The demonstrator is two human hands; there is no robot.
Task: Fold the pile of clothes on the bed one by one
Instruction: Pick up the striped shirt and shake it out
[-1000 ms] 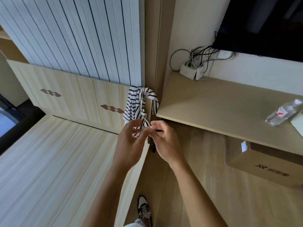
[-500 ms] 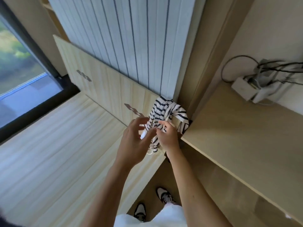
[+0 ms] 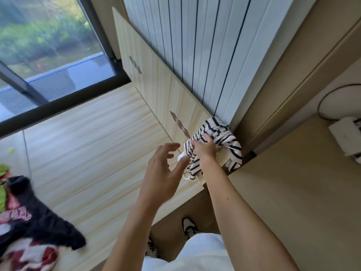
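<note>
**A:** Your striped garment [image 3: 228, 137] is bunched on the far right corner of the bed [image 3: 93, 153], up against the headboard panel [image 3: 156, 85]. One flap hangs over the bed's right edge.

**B:** Your right hand [image 3: 205, 148] is on top of it, fingers curled into the cloth and gripping it. Your left hand [image 3: 162, 173] holds nothing. Its fingers are spread and relaxed, just beside the garment on its left. I can't tell whether your thumb touches the cloth.

**A:** So the garment lies ahead and to the right of that free hand. It's too crumpled to show a long axis.

**B:** I'd say you need to draw it leftward onto the bare boards to spread it out. Your left hand is near enough to catch the near hem.

**A:** The pile of clothes [image 3: 29, 222] is well apart from it, at the bed's near left, with a black garment [image 3: 45, 218] on top.
</note>
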